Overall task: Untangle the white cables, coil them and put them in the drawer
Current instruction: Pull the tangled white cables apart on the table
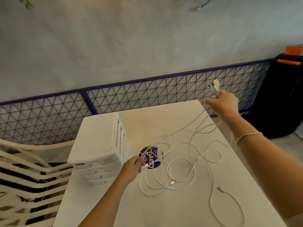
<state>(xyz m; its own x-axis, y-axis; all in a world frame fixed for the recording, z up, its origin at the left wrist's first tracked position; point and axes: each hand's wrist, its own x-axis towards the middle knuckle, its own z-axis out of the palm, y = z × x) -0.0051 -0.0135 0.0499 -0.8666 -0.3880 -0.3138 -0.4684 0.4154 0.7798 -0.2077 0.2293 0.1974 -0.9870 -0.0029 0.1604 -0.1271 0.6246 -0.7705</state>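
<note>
The white cables lie in a loose tangle on the middle of the white table, and both hands already have hold of them. The right hand is raised over the far right corner of the table, its fingers closed round a bunch of plug ends that stick up above the fist. From there two or three strands run down and to the left, back into the tangle, so the pull line slants from far right to near left. The left hand sits low, just beside the near left edge of the heap, and pinches a cable end between thumb and fingers over a round purple sticker. The tangle therefore lies between the hands, closer to the left one. One loose strand trails off toward the near right edge, its small plug lying free on the tabletop.

The likely next move is drawing the hands apart along that slant, which may tighten the crossed loops in the middle rather than free them.

A white drawer unit stands on the left side of the table, touching distance from the left hand; its drawers look closed. Behind the table runs a wire mesh fence and a pale wall, with slatted chairs at left.
</note>
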